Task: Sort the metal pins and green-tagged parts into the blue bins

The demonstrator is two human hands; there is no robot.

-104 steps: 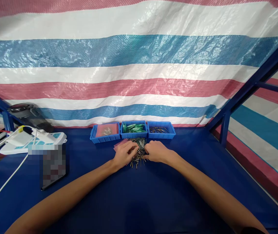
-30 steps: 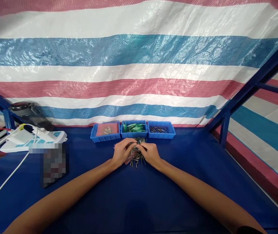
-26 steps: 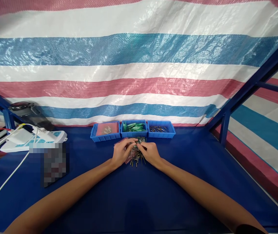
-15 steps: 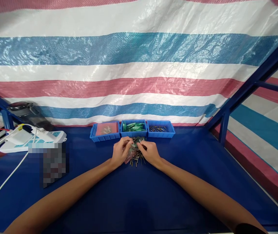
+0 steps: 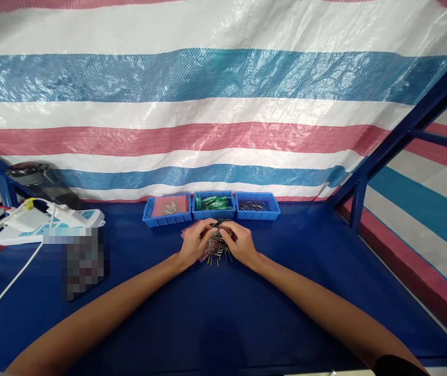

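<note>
My left hand (image 5: 196,243) and my right hand (image 5: 241,243) face each other over a pile of thin brass-and-dark metal pieces (image 5: 218,255), perhaps small bits. Both hands are closed, with thumbs and fingers pinched and the fingertips nearly meeting. Whatever lies between the fingertips is too small to make out. Under and beside my left hand lies a pink plastic bag (image 5: 204,255), partly covered by the hand and the pile. Just beyond the hands stand three blue bins.
The left bin (image 5: 164,221) holds a pink bag of pale pieces, the middle bin (image 5: 212,214) green packets, the right bin (image 5: 260,214) loose metal pieces. At left are a power strip (image 5: 90,222) with white cables, a dark bottle (image 5: 51,183) and a blurred dark object (image 5: 84,266).
My fingers have curled closer together over the pile. More of the pink bag shows to the left of my left hand. The whole view has shifted slightly.
</note>
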